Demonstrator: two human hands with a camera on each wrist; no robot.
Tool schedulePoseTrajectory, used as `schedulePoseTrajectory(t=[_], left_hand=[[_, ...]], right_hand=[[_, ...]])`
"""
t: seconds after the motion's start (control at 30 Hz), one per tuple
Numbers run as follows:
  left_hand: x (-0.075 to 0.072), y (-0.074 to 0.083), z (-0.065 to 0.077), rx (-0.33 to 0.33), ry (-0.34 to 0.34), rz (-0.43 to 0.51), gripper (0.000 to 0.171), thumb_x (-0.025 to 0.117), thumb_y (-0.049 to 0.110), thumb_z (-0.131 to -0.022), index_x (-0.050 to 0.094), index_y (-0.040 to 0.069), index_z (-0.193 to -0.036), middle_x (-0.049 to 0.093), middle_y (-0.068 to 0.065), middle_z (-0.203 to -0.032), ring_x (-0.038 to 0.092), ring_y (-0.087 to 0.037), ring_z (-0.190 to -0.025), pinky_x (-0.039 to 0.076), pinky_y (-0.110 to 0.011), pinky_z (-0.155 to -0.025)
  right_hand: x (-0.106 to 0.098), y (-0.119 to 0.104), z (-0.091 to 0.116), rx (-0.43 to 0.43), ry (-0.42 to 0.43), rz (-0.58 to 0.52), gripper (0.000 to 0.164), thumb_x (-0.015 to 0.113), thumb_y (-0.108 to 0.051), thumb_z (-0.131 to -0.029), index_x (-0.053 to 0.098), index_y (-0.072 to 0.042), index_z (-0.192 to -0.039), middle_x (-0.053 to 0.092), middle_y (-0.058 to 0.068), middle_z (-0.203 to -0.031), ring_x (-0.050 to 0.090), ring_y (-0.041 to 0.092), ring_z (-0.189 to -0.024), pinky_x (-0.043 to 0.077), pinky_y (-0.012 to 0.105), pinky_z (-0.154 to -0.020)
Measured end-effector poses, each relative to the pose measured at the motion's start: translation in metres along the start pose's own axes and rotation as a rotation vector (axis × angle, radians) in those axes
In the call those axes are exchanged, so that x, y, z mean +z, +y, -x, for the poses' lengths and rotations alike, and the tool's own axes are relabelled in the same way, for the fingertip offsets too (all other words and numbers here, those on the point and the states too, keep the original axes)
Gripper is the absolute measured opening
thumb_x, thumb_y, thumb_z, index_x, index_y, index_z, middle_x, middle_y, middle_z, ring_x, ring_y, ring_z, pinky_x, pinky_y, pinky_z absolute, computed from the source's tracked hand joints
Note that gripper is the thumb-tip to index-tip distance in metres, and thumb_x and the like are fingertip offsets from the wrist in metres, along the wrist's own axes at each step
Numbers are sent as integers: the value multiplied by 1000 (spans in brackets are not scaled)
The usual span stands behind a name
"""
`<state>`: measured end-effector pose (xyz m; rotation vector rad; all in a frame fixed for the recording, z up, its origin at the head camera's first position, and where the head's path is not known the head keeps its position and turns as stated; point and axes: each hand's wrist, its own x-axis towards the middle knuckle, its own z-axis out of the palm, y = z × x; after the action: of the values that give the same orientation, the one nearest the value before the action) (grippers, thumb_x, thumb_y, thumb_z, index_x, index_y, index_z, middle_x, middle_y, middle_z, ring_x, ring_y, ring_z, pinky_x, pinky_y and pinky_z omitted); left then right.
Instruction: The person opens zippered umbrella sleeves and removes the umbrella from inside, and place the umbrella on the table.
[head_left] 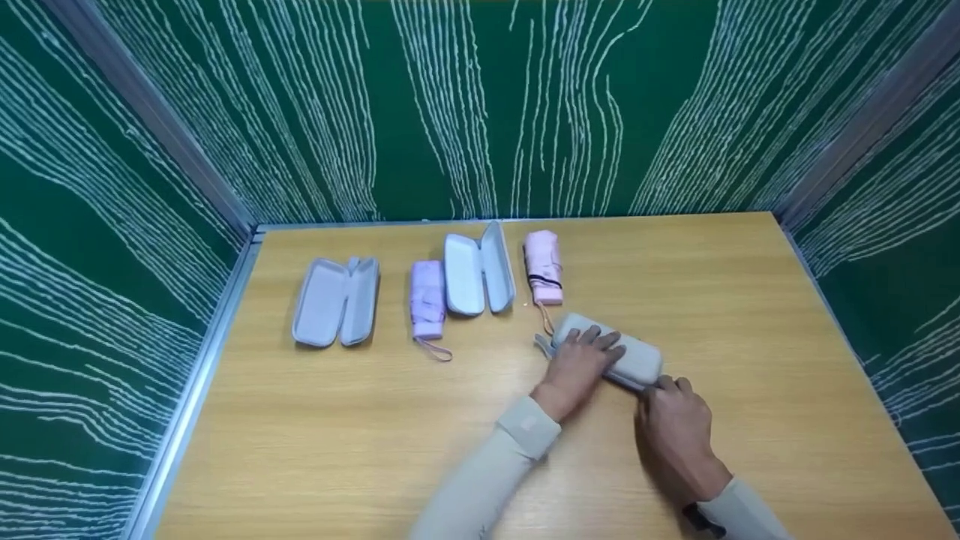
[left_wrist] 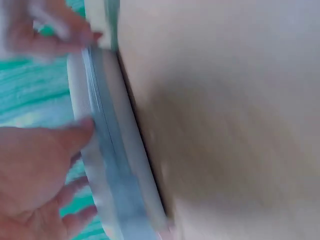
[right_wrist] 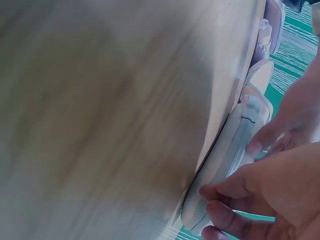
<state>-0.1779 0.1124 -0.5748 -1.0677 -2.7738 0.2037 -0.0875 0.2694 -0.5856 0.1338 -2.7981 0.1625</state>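
A light grey zippered case (head_left: 637,362) lies closed and slanted on the table, its strap loop (head_left: 543,346) at the left end. My left hand (head_left: 577,371) rests on the lid with its fingers spread. At the case's right front corner, my right hand (head_left: 679,420) has its fingers curled and pinches at the zipper. The left wrist view shows the zipper seam (left_wrist: 102,100) running along the side between both hands. Any zipper pull is hidden by the right fingers (right_wrist: 222,212).
Behind the case lies a folded pink umbrella (head_left: 544,262), its cord reaching toward the case. Further left are an open pale case (head_left: 464,274), a folded purple umbrella (head_left: 427,296) and another open case (head_left: 320,304). Green walls with white lines enclose the wooden table (head_left: 337,442).
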Motion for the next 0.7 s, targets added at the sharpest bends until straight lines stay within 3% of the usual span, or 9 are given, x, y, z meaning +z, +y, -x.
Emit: schedulePoseTrajectory(t=[0.1, 0.2, 0.47, 0.7], left_hand=[[1, -13, 1, 36, -56, 79, 52, 53, 15, -106, 59, 45, -148, 48, 19, -161, 43, -17, -151, 42, -47, -118], [3, -18, 2, 33, -67, 111, 54, 53, 14, -105, 59, 46, -148, 46, 19, -162, 40, -19, -153, 42, -55, -118], [2, -13, 4, -7, -38, 86, 53, 50, 17, -106, 60, 48, -147, 48, 20, -160, 45, -17, -150, 48, -55, -113], [3, -9, 4, -35, -26, 26, 53, 50, 18, -105, 57, 49, -147, 48, 21, -160, 47, -17, -148, 49, -52, -110]], right_hand=[[-1, 1, 0, 29, -27, -15, 11, 78, -3, -83, 73, 6, -77, 63, 19, -79, 60, 38, -72, 54, 51, -51], [0, 1, -1, 41, -42, -23, 12, 76, -4, -84, 73, 6, -77, 62, 19, -76, 59, 38, -70, 53, 52, -50], [0, 0, -2, 27, 12, -27, 7, 80, 0, -81, 76, 5, -77, 66, 21, -76, 62, 41, -68, 54, 52, -50], [2, -3, -4, 7, 103, 8, 14, 83, 2, -74, 70, 8, -71, 64, 23, -69, 60, 42, -63, 51, 51, -45]])
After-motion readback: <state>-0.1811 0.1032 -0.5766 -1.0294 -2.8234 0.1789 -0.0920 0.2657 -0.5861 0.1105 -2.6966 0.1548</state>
